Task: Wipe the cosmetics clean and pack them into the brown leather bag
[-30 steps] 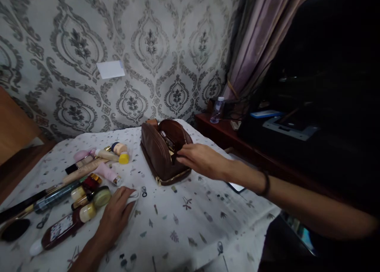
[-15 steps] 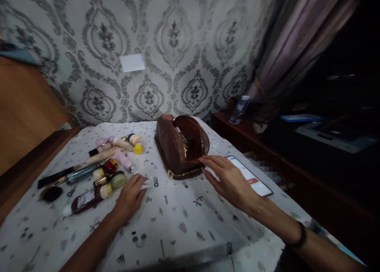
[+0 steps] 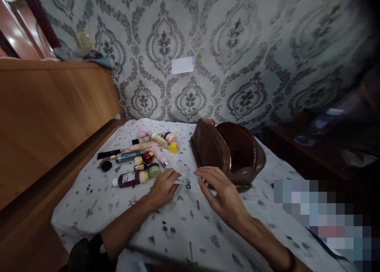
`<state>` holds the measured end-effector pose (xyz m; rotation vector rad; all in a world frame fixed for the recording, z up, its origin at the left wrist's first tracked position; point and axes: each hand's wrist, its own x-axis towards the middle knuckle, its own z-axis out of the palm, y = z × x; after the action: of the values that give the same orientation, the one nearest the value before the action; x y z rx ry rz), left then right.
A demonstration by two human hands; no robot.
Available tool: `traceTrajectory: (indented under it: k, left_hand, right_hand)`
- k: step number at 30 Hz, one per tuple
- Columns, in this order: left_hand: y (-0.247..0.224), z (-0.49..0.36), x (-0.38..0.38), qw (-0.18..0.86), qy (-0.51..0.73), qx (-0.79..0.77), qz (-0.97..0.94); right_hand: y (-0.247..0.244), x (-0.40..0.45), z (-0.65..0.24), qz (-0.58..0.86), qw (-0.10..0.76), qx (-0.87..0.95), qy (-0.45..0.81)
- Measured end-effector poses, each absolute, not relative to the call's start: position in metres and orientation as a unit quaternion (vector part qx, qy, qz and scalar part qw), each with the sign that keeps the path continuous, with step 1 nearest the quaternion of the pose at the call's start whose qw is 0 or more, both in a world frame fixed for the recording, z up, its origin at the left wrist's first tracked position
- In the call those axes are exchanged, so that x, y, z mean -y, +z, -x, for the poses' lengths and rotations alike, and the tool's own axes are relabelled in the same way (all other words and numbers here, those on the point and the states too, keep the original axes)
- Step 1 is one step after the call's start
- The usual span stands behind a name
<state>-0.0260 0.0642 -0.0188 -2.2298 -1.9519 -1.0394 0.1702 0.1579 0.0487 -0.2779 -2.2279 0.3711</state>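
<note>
My left hand (image 3: 164, 188) rests low over the printed sheet, thumb and fingers closed on a small white object (image 3: 179, 179) whose kind I cannot make out. Just beyond it lies a group of cosmetics: a dark red bottle (image 3: 129, 179), a green jar (image 3: 154, 170), a pink tube (image 3: 160, 156) and brushes (image 3: 111, 153). A brown leather bag (image 3: 208, 149) stands unzipped to the right, its mouth gaping. In front of the bag's near corner is my right hand (image 3: 224, 193), fingers stretched and thumb apart. A bit of gold trim shows between its fingers; contact is unclear.
A wooden board (image 3: 59, 125) borders the bed on the left. Patterned wallpaper (image 3: 190, 31) rises behind, with a white card (image 3: 182, 65) on it. At right, a plastic bottle (image 3: 319, 125) stands on a dark ledge (image 3: 279, 137). A pixelated patch covers the lower right.
The view has turned left, so the bag and cosmetics appear farther right. My right hand has shifted from the bag's opening to its near corner. My left hand keeps the white object.
</note>
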Motion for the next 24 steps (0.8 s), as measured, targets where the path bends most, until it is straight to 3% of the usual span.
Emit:
traceTrajectory:
  k: [5, 10, 18, 24]
  left_hand:
    - [-0.015, 0.031, -0.062, 0.025, -0.372, 0.636, 0.676]
    - [-0.004, 0.041, -0.058, 0.041, -0.406, 0.679, 0.611]
    - [0.012, 0.057, -0.056, 0.046, -0.483, 0.673, 0.559]
    - [0.033, 0.160, -0.078, 0.091, -0.430, 0.773, 0.457]
  right_hand:
    - [0.020, -0.150, -0.113, 0.174, 0.378, 0.836, 0.357]
    - [-0.015, -0.153, -0.080, 0.230, 0.414, 0.735, 0.486]
    - [-0.036, -0.149, -0.086, 0.217, 0.353, 0.763, 0.496]
    - [-0.033, -0.143, -0.087, 0.226, 0.338, 0.797, 0.447]
